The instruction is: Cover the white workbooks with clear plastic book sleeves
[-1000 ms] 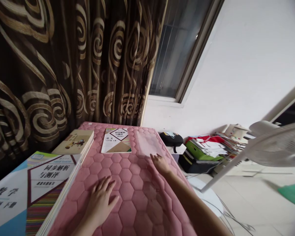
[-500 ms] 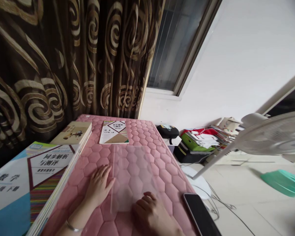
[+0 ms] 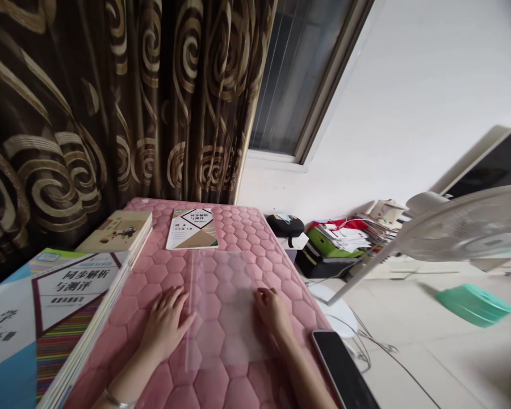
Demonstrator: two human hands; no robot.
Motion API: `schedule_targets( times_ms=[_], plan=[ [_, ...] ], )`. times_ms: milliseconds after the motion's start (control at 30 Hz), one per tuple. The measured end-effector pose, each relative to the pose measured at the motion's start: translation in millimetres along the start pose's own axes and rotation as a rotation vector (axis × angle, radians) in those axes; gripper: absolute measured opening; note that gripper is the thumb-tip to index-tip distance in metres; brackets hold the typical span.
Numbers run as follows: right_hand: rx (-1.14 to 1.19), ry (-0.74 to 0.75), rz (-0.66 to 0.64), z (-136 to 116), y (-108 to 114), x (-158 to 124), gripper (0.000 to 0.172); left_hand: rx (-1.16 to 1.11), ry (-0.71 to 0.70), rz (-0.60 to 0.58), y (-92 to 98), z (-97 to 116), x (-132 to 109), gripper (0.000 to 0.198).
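Note:
A clear plastic book cover (image 3: 223,318) lies flat on the pink quilted mat, a narrow flap showing along its left side. My left hand (image 3: 167,318) rests palm down just left of it, fingers spread and the thumb reaching to its edge. At the cover's right edge is my right hand (image 3: 273,311), its fingers curled in against the plastic; the fingertips are partly hidden. Beyond the cover's far edge lies a thin workbook (image 3: 192,229) with a printed white, tan and green front, and neither hand touches it.
At left are a stack of large workbooks (image 3: 76,307) and a tan-covered book (image 3: 114,230). A dark phone (image 3: 343,369) lies at the mat's (image 3: 196,392) right edge. Past it stand a white fan (image 3: 464,227), cables, a green stool (image 3: 474,305) and piled papers (image 3: 344,236). A curtain (image 3: 187,113) hangs behind.
My right hand has moved from the cover's near right corner farther up along its right edge. My left hand stays beside the left edge. The whole view has shifted slightly.

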State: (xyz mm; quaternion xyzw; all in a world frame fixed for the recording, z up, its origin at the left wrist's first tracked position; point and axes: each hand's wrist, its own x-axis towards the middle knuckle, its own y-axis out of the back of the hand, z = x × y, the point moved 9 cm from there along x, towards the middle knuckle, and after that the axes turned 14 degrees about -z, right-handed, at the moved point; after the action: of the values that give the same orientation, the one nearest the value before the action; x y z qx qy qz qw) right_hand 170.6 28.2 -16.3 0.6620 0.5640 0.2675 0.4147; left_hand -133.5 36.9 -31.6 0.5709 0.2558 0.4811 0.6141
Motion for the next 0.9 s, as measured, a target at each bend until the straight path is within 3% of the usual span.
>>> schedule_targets(
  times_ms=[300,467,600,700,800,900],
  plan=[
    [0.368,0.057,0.069,20.1,-8.1,6.3,0.037,-0.004,0.018,-0.017,-1.8,0.2,0.4,0.048],
    [0.593,0.167,0.102,16.9,-9.6,7.3,0.057,-0.026,0.022,-0.017,-2.2,-1.5,0.3,0.047],
    [0.808,0.298,-0.008,-5.6,-9.3,-3.1,0.069,-0.098,0.038,-0.002,3.9,-1.7,0.5,0.046],
    [0.921,0.417,-0.145,-30.0,-14.2,-17.5,0.064,-0.269,0.091,0.031,20.8,1.0,1.2,0.039],
    [0.814,0.561,-0.262,-60.2,-21.1,-35.5,0.057,-0.539,0.088,-0.054,31.3,16.2,7.9,0.043],
    [0.552,0.770,-0.369,-95.0,-31.8,-57.5,0.054,-0.768,0.130,-0.198,27.0,31.9,16.6,0.050]
  ],
)
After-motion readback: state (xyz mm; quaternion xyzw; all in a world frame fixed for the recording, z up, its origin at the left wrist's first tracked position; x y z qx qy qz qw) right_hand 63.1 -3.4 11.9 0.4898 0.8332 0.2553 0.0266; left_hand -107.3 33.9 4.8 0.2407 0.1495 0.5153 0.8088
